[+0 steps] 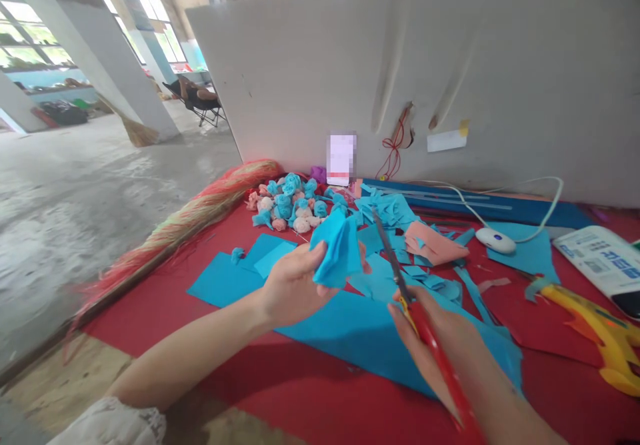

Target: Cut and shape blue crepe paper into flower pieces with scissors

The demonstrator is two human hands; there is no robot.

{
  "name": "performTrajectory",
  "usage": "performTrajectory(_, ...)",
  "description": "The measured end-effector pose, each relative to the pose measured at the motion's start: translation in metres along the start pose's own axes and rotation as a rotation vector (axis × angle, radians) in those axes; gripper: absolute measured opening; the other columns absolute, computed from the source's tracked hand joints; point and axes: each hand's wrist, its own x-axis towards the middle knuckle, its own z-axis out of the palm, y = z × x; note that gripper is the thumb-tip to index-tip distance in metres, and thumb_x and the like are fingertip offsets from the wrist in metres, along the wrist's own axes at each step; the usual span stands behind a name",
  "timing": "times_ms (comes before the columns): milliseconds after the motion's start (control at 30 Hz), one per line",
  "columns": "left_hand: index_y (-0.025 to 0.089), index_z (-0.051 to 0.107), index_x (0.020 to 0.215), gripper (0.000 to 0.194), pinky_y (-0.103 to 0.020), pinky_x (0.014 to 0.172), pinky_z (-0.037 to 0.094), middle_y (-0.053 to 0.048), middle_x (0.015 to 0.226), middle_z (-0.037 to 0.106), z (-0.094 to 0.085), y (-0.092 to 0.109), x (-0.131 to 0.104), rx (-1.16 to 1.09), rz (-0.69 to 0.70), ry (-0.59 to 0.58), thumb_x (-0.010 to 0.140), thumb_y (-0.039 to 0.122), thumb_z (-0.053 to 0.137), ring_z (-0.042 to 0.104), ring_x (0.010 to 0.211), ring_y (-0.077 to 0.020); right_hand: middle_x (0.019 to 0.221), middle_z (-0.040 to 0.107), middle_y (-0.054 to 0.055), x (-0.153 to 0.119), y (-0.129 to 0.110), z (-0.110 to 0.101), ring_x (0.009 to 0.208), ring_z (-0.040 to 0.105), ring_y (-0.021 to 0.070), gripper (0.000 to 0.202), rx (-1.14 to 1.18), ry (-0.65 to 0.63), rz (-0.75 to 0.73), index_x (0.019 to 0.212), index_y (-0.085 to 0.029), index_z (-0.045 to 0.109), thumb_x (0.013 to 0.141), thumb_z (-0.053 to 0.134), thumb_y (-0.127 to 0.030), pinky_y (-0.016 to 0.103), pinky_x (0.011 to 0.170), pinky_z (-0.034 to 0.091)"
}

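In my left hand [293, 278] is a folded piece of blue crepe paper [340, 248], pinched between thumb and fingers. My right hand [440, 325] grips red-handled scissors [430, 338], their blades pointing up and away, a little to the right of the folded paper and apart from it. Beneath both hands a large blue paper sheet [360, 338] lies on the red table covering [240, 378]. Behind the left hand sits a pile of blue, pink and white paper flowers [285, 205]. Blue paper scraps [390, 208] and a folded pink piece [435, 242] lie beyond the scissors.
A yellow glue gun [600, 332] lies at the right, near a white package [600, 258] and a white corded device [495, 240]. Red and pale fringe [200, 208] runs along the left table edge. A phone [341, 158] leans on the white panel [310, 78]. A person [197, 92] reclines far left.
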Motion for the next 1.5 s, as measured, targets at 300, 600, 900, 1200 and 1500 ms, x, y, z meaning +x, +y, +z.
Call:
performTrajectory(300, 0.015, 0.044, 0.045, 0.033, -0.025, 0.076, 0.043, -0.001, 0.067, 0.048, 0.013, 0.004, -0.004, -0.249, 0.021, -0.156, 0.075, 0.021, 0.057, 0.048, 0.073, -0.011, 0.086, 0.066, 0.016, -0.006, 0.028, 0.042, 0.075, 0.064, 0.0285, 0.028, -0.393, 0.057, -0.228, 0.1, -0.01, 0.059, 0.075, 0.047, -0.017, 0.034, 0.056, 0.049)
performTrajectory(600, 0.015, 0.043, 0.046, 0.036, -0.022, 0.074, 0.043, 0.0, 0.074, 0.056, 0.016, 0.001, -0.009, -0.276, -0.038, -0.192, 0.074, 0.027, 0.061, 0.052, 0.076, -0.0102, 0.09, 0.057, 0.003, -0.006, -0.046, -0.04, 0.089, 0.055, 0.015, 0.014, 0.069, 0.479, -0.576, 0.098, -0.023, 0.052, 0.086, 0.047, -0.019, 0.027, 0.08, 0.045)
performTrajectory(900, 0.016, 0.045, 0.039, 0.04, -0.031, 0.078, 0.043, 0.003, 0.04, 0.036, 0.015, -0.006, -0.016, -0.273, -0.164, -0.158, 0.074, 0.032, 0.059, 0.046, 0.054, -0.0109, 0.104, 0.046, 0.007, 0.011, -0.057, -0.039, 0.102, 0.042, 0.0225, 0.025, 0.066, 0.492, -0.722, 0.105, -0.019, 0.048, 0.081, 0.053, -0.028, 0.036, 0.087, 0.041)
performTrajectory(1200, 0.015, 0.043, 0.037, 0.043, -0.024, 0.061, 0.036, 0.001, 0.038, 0.03, 0.014, -0.015, -0.018, -0.263, -0.225, -0.128, 0.074, 0.029, 0.06, 0.037, 0.052, -0.0098, 0.109, 0.046, 0.006, 0.008, -0.051, -0.048, 0.11, 0.039, 0.0209, 0.022, 0.155, 0.376, -0.725, 0.106, -0.021, 0.046, 0.085, 0.045, -0.026, 0.033, 0.095, 0.035)
performTrajectory(1500, 0.015, 0.052, 0.046, 0.033, -0.024, 0.049, 0.024, 0.003, 0.038, 0.033, 0.013, -0.021, -0.02, -0.267, -0.296, -0.113, 0.071, 0.032, 0.064, 0.028, 0.045, -0.0083, 0.098, 0.053, 0.003, 0.008, -0.046, -0.052, 0.098, 0.045, 0.0174, 0.016, 0.233, 0.405, -0.739, 0.096, -0.021, 0.051, 0.081, 0.049, -0.016, 0.033, 0.092, 0.035)
